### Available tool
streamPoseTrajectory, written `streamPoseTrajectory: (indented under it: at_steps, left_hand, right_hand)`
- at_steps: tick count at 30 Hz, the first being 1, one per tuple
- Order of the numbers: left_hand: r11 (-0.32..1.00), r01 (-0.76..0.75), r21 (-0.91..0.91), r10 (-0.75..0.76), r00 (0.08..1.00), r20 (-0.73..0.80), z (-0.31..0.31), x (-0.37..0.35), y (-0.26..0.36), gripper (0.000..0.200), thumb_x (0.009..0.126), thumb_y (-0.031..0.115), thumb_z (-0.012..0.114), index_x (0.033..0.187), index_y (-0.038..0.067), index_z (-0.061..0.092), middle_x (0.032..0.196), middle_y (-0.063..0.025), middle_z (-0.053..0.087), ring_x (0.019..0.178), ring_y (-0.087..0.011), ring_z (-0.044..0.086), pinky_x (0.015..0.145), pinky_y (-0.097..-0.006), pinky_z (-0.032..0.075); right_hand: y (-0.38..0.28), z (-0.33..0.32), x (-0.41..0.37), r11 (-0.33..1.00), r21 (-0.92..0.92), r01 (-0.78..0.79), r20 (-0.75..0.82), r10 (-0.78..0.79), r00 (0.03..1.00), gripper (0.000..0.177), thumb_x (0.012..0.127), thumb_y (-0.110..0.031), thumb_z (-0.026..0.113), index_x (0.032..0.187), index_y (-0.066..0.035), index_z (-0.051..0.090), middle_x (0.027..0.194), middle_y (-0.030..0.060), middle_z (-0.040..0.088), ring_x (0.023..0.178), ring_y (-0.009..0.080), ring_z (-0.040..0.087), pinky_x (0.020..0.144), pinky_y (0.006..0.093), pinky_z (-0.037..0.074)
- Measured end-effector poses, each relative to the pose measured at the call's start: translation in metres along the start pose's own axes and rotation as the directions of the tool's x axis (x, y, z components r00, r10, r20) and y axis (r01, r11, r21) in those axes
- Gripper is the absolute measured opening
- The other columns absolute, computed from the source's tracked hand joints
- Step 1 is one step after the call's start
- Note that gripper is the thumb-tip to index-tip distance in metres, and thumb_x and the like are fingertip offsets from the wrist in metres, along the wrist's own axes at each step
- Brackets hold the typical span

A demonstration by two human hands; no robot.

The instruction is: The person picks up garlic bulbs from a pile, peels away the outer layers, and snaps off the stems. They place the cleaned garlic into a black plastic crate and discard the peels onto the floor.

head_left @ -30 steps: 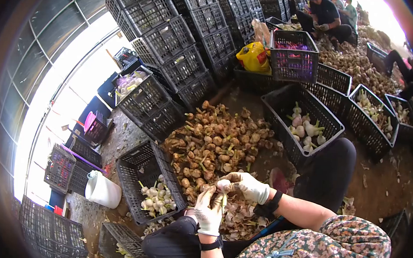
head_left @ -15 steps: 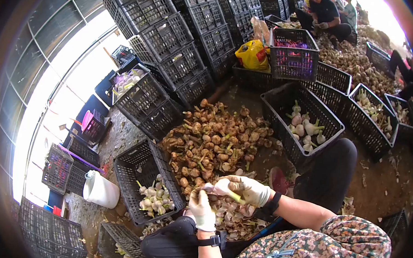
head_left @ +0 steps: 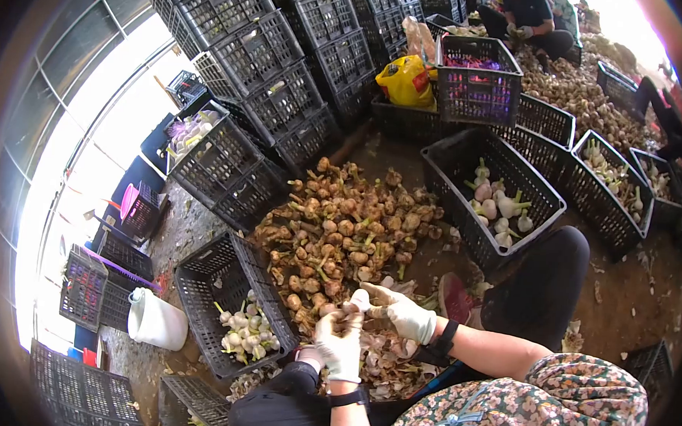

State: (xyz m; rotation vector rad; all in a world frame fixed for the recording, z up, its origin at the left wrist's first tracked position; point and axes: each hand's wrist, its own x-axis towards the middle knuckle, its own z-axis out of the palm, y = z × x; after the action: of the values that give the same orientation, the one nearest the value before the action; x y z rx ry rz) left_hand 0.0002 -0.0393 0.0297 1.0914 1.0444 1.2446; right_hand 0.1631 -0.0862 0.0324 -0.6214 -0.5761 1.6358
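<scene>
The heap (head_left: 348, 221) lies ahead, above the skins (head_left: 384, 359). The left hand (head_left: 338, 344) curls around 1 bulb (head_left: 359, 300); the right hand (head_left: 406, 315) has thumb and forefinger apart beside it. Best, I'd judge: steady left hold, light right strokes — shedding skin, not bruising. The bulb's underside is hidden — whether the right fingertips touch it, I cannot tell.

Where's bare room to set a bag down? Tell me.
Mostly bare: scrap-dotted floor right of the bent knee, before the crate row; a strip between the garlic pile and the crate under the yellow bag; the far end of the left crate. Crowded: the peelings below left hand and right hand.
</scene>
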Motion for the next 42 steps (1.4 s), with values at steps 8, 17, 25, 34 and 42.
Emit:
streamPoseTrajectory:
  at_steps: [8,17,25,34,42]
  left_hand:
    - [0.464,-0.476,0.747,0.483,0.843,0.236,0.01,0.001,-0.004,0.017,0.08,0.013,0.078,0.089,0.0,0.071,0.088,-0.017,0.071,0.082,-0.0335,0.068,0.077,-0.0399,0.055]
    - [0.545,-0.363,0.756,0.446,0.889,0.106,0.004,0.018,-0.036,0.015,0.078,0.012,0.074,0.083,0.0,0.067,0.083,-0.0172,0.069,0.076,-0.0327,0.067,0.071,-0.0397,0.054]
    - [0.798,-0.065,0.599,0.17,0.978,-0.12,0.0,0.028,-0.043,0.016,0.088,0.008,0.065,0.098,-0.003,0.059,0.084,-0.0138,0.067,0.076,-0.0237,0.063,0.074,-0.0352,0.051]
    - [0.899,0.231,-0.373,-0.365,0.866,-0.342,-0.066,0.072,-0.1,0.018,0.094,-0.007,0.051,0.108,0.003,0.056,0.098,-0.0074,0.062,0.076,-0.0173,0.059,0.073,-0.0286,0.051]
    - [0.979,0.201,0.026,-0.199,0.931,0.305,0.004,0.031,-0.058,0.07,0.095,0.017,0.068,0.153,0.002,0.032,0.151,-0.0091,0.043,0.133,-0.0172,0.044,0.111,-0.0306,0.035]
  right_hand:
    - [0.026,0.001,-0.001,0.965,-0.041,0.259,-0.065,-0.262,0.963,0.079,0.088,-0.008,0.068,0.154,-0.008,0.024,0.151,0.012,0.036,0.14,0.0257,0.04,0.111,0.036,0.039]
    - [0.02,0.004,0.002,0.993,-0.045,0.109,-0.221,-0.117,0.968,0.059,0.095,-0.004,0.061,0.147,-0.003,0.032,0.141,0.012,0.047,0.127,0.0256,0.053,0.105,0.0396,0.048]
    - [0.032,-0.037,0.005,0.788,0.533,-0.309,0.102,0.303,0.947,0.036,0.104,-0.009,0.043,0.137,0.001,0.048,0.125,0.0147,0.064,0.105,0.0225,0.067,0.092,0.0342,0.056]
    - [0.011,-0.031,-0.006,0.673,0.67,-0.313,0.061,0.37,0.927,0.027,0.101,-0.01,0.049,0.122,0.004,0.057,0.103,0.0127,0.071,0.09,0.0194,0.07,0.079,0.0313,0.059]
    - [-0.009,-0.077,0.02,0.876,0.45,-0.174,-0.242,0.307,0.92,0.019,0.101,-0.011,0.048,0.11,0.003,0.059,0.093,0.0078,0.065,0.07,0.0136,0.06,0.063,0.0255,0.052]
